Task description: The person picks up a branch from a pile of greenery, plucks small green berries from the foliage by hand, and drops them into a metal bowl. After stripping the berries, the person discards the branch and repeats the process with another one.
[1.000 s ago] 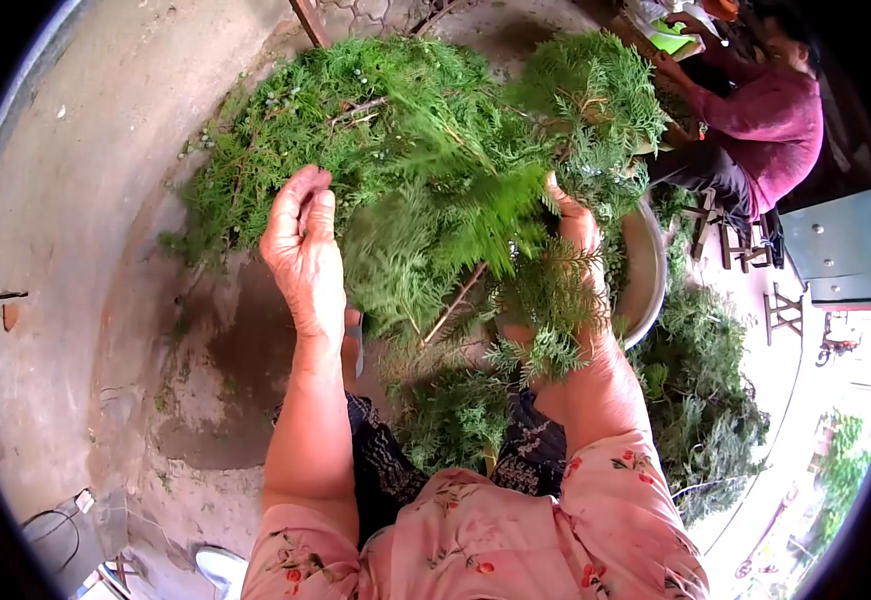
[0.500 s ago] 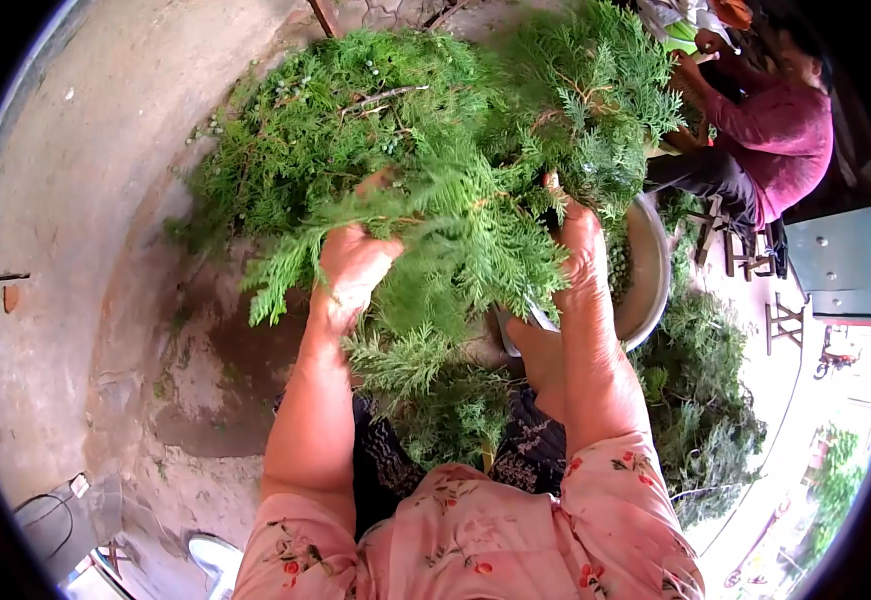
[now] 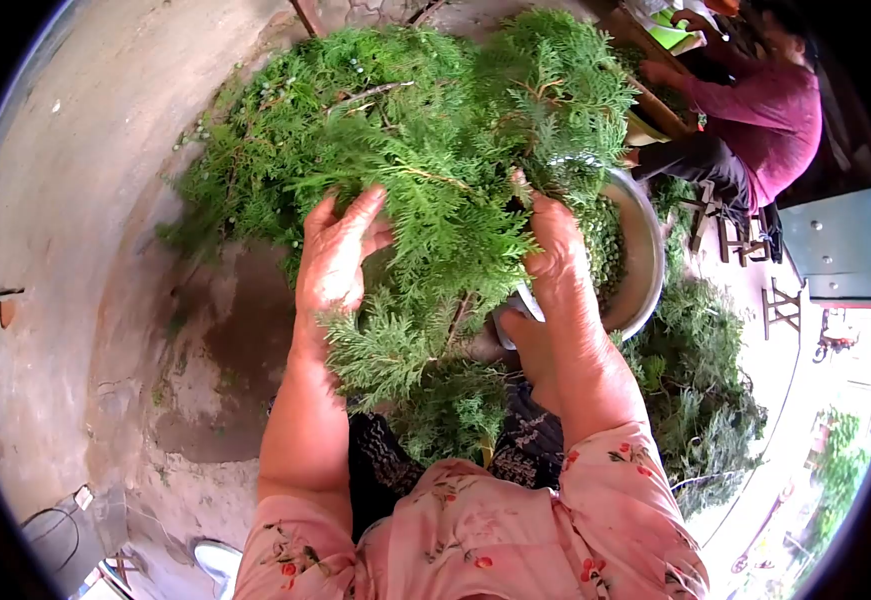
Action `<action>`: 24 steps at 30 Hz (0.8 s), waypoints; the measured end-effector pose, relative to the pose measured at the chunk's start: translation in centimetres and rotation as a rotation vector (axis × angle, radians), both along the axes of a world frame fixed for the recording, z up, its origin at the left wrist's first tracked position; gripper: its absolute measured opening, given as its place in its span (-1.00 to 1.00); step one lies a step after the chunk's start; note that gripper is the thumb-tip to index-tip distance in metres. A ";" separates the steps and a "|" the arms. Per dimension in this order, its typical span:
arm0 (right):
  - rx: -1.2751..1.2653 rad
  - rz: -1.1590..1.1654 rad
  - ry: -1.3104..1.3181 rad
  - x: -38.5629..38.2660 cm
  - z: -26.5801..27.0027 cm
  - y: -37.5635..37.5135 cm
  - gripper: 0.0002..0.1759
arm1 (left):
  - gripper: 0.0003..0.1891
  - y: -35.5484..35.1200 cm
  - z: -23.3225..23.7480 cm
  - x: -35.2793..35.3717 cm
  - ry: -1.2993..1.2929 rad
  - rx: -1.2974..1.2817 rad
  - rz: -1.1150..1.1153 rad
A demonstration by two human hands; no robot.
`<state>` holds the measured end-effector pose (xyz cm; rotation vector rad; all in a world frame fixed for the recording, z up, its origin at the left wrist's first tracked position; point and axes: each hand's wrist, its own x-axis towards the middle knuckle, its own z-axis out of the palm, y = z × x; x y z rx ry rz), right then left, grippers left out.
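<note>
Leafy green branches (image 3: 435,220) with small pale cones or berries lie in a big heap in front of me. My left hand (image 3: 340,250) is beside the foliage, its fingers and thumb spread apart, with nothing gripped between them. On the other side, my right hand (image 3: 553,235) has its fingers closed round part of a branch, its fingertips partly hidden by leaves. A metal basin (image 3: 645,265) holding small green pieces stands just right of my right hand. Another sprig (image 3: 385,355) hangs below, over my lap.
A co-worker in a purple top (image 3: 780,130) sits at the upper right. More cut branches (image 3: 700,390) lie on the ground at the right, near small wooden stools (image 3: 781,308). A curved concrete wall (image 3: 65,230) runs along the left side.
My left hand has let go of the foliage and opened. My right hand has shifted slightly left with the branch, and more of the basin shows.
</note>
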<state>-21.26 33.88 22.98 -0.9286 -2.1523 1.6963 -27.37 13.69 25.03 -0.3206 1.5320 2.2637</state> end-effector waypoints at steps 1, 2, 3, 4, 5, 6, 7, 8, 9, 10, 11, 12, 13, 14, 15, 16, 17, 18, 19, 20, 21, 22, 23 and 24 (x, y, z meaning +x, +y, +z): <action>-0.249 -0.128 -0.039 -0.1 1.5 -0.9 -0.56 | -0.20 -0.1 -0.1 -0.1 -0.004 -0.029 -0.008; -0.281 -0.140 -0.080 -0.3 0.5 -0.3 -0.56 | -0.16 -0.1 0.0 -0.1 -0.015 -0.033 0.010; -0.314 -0.151 -0.120 -0.4 -1.0 0.4 -0.55 | -0.13 -0.1 0.3 0.0 -0.025 -0.037 0.029; -0.131 -0.014 -0.155 0.0 -1.2 0.6 -0.50 | -0.13 -0.1 0.3 0.0 -0.020 -0.032 0.021; 0.729 0.290 0.216 1.4 -1.2 0.6 -0.46 | -0.12 -0.1 0.4 -0.1 -0.023 -0.040 0.026; 0.229 0.085 0.037 1.0 -1.1 0.8 -0.46 | -0.11 -0.2 0.4 -0.1 -0.026 -0.048 0.032; -0.273 -0.120 -0.134 -0.1 1.2 -0.5 -0.46 | -0.11 -0.2 0.4 -0.2 -0.022 -0.041 0.022; -0.452 -0.178 0.041 0.0 -0.1 -0.7 -0.49 | -0.11 -0.3 0.2 -0.3 -0.008 -0.037 0.015; -0.657 -0.150 0.281 0.0 -0.9 -0.8 -0.54 | -0.11 -0.5 0.0 -0.4 0.006 -0.033 0.008; -0.793 -0.183 0.232 -0.6 -1.2 -0.8 -0.59 | -0.13 -0.8 -0.4 -0.6 0.009 -0.100 -0.006; -0.922 -0.235 0.194 -0.9 -1.2 -0.6 -0.64 | -0.19 -1.8 -1.1 -1.1 0.043 -0.176 -0.095; -0.894 -0.297 0.223 -0.6 -1.0 -0.7 -0.64 | -0.35 -2.4 -1.9 -1.8 0.105 -0.154 -0.184; -0.847 -0.320 0.229 -0.2 -1.1 -1.2 -0.66 | -0.61 -2.2 -0.6 -1.7 0.092 -0.092 -0.175; -0.803 -0.344 0.227 0.0 -1.4 -1.7 -0.68 | -0.83 -2.1 -1.3 -1.9 0.152 0.038 -0.151; -0.765 -0.353 0.224 0.1 -1.6 -1.6 -0.70 | -0.87 -2.2 -1.3 -1.9 0.108 0.032 -0.136; -0.901 -0.432 0.164 0.3 -1.8 -1.3 -0.71 | -0.81 -2.1 -1.4 -2.0 0.084 -0.033 -0.047; -1.046 -0.492 0.106 0.4 -1.9 -1.2 -0.72 | -0.73 -2.4 -1.1 -2.0 0.118 -0.017 -0.128; -1.170 -0.576 0.189 0.7 -1.9 -1.1 -0.78 | -0.70 -2.5 -1.2 -2.2 0.109 -0.011 -0.177; -1.164 -0.587 0.204 1.3 -3.4 -0.3 -0.78 | -0.67 -2.7 -1.4 -2.4 0.103 -0.004 -0.220; -0.943 -0.510 0.211 2.0 -6.0 0.9 -0.79 | -0.67 -3.1 -1.9 -2.6 0.109 0.005 -0.233; -0.717 -0.427 0.217 2.3 -7.0 2.0 -0.79 | -0.67 -3.5 -2.6 -2.9 0.111 0.015 -0.260; -0.898 -0.625 0.314 4.0 -0.9 2.1 -0.75 | -0.67 -3.5 -2.7 -3.1 0.120 0.032 -0.274; -0.909 -0.728 0.329 4.7 -0.3 3.8 -0.69 | -0.68 -2.7 -1.7 -2.3 0.207 -0.154 -0.216; -0.924 -0.775 0.368 5.8 -1.8 6.8 -0.73 | -0.68 -2.5 -1.6 -2.0 0.158 -0.084 -0.194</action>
